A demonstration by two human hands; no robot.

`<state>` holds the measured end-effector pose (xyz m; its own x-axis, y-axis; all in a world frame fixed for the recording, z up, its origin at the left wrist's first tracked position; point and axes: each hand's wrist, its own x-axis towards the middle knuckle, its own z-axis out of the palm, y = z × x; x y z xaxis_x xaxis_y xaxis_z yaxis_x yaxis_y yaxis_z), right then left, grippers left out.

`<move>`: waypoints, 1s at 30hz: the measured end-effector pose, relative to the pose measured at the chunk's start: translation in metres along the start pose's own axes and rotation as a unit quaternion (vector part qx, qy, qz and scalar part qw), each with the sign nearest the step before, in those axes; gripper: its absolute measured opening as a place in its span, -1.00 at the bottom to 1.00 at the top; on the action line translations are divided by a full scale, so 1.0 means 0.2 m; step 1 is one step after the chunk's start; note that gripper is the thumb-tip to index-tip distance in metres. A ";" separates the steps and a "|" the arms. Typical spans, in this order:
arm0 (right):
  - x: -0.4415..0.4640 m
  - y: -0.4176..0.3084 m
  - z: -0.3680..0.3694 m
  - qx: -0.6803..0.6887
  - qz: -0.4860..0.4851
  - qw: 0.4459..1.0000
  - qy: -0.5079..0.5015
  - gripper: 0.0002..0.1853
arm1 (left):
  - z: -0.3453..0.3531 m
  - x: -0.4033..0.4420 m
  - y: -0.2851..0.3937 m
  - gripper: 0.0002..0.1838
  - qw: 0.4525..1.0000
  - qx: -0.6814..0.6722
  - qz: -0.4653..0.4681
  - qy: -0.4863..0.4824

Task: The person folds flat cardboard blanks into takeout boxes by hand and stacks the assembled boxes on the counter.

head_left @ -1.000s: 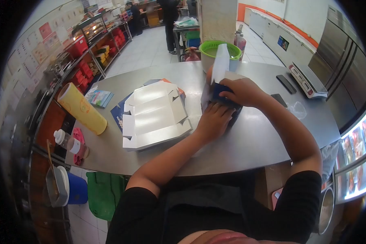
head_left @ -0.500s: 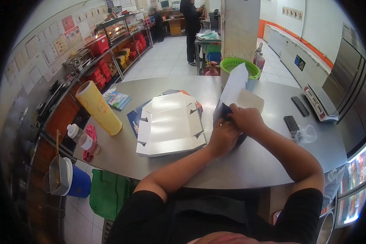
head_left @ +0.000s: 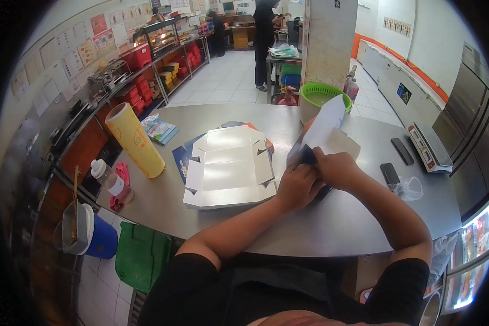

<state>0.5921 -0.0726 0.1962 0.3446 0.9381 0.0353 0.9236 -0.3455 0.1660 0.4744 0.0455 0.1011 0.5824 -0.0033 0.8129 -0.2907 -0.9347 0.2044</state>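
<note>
A partly folded cardboard box (head_left: 327, 120), white inside and dark blue outside, stands on the steel table in front of me, right of centre. My left hand (head_left: 299, 186) is closed on its near edge. Close beside it, my right hand (head_left: 334, 167) grips a dark flap of the same box, fingers bent. The two hands nearly touch, and their fingertips are partly hidden. To the left lies a stack of flat unfolded boxes (head_left: 229, 165), white side up, with blue and orange printed corners showing beneath.
Left on the steel table (head_left: 255, 231) are a yellow roll (head_left: 136, 141), a bottle (head_left: 112, 182), a pink cloth (head_left: 119, 186) and a blue packet (head_left: 160, 131). Right are a scale (head_left: 428, 148), two dark handheld objects and crumpled plastic (head_left: 409, 188). A green basket (head_left: 323, 96) stands behind; a person (head_left: 263, 43) is farther back.
The view has shifted slightly. The raised white panel of the box leans a little further right, and my right hand's fingers have moved slightly on the flap.
</note>
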 end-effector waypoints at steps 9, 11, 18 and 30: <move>-0.03 -0.06 0.01 -0.033 0.001 0.999 0.009 -0.38 | 0.01 -0.03 -0.02 -0.69 0.999 -0.013 -0.029 -0.016; -0.03 -0.02 0.02 0.038 0.006 0.999 -0.020 -0.35 | 0.01 -0.03 -0.01 -0.68 0.999 -0.012 -0.036 -0.028; -0.07 -0.03 -0.04 0.088 0.037 0.991 -0.093 -0.38 | 0.02 -0.04 -0.01 -0.64 0.999 -0.019 -0.016 -0.028; 0.05 0.77 0.32 0.257 0.192 0.936 0.145 -0.67 | 0.00 0.00 -0.01 -0.52 0.997 -0.069 -0.045 -0.003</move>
<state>0.7481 -0.1175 0.1592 0.6763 0.6838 0.2741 0.7256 -0.5542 -0.4078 0.4750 0.0473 0.1013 0.6152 0.0766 0.7847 -0.3386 -0.8731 0.3507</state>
